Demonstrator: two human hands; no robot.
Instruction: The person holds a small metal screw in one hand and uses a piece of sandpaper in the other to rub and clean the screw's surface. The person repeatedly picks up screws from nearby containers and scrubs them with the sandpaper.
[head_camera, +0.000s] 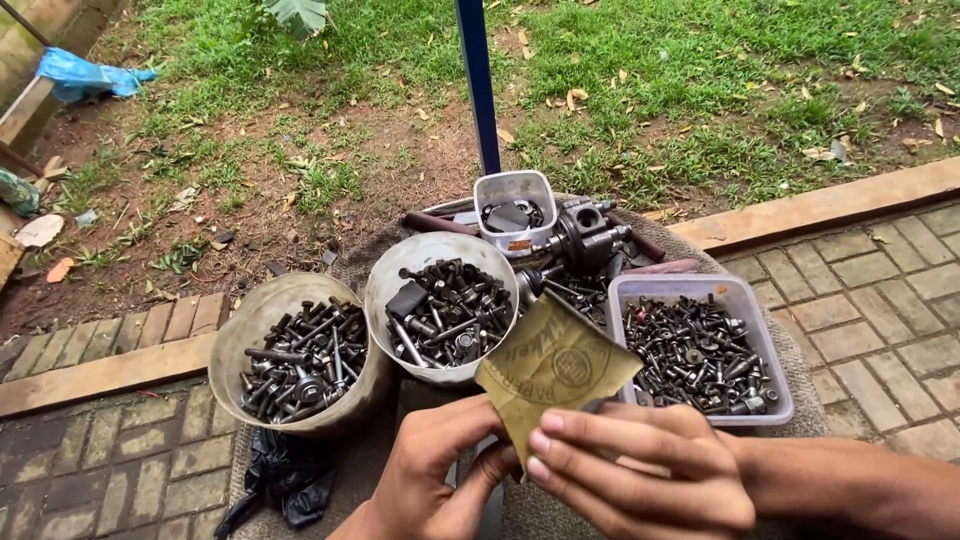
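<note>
Item: folded sheet of sandpaper (553, 368), held low and centre over the sacking. Right hand (640, 468) pinches its lower edge; left hand (432, 470) closes beneath. Step, likely: folding the sheet. Beyond: round tubs of bolts (300, 355), clear tray of nuts (695, 352).

Both hands (560, 465) on sandpaper (550, 368), prob. folded; bolt tubs (300, 352) behind.

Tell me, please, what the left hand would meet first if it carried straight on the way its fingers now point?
The left hand points up and right at the folded tan sandpaper, which both hands already pinch. Beyond the paper, the line probably leads to the clear rectangular tub of bolts, though depth is hard to judge from above.
</note>
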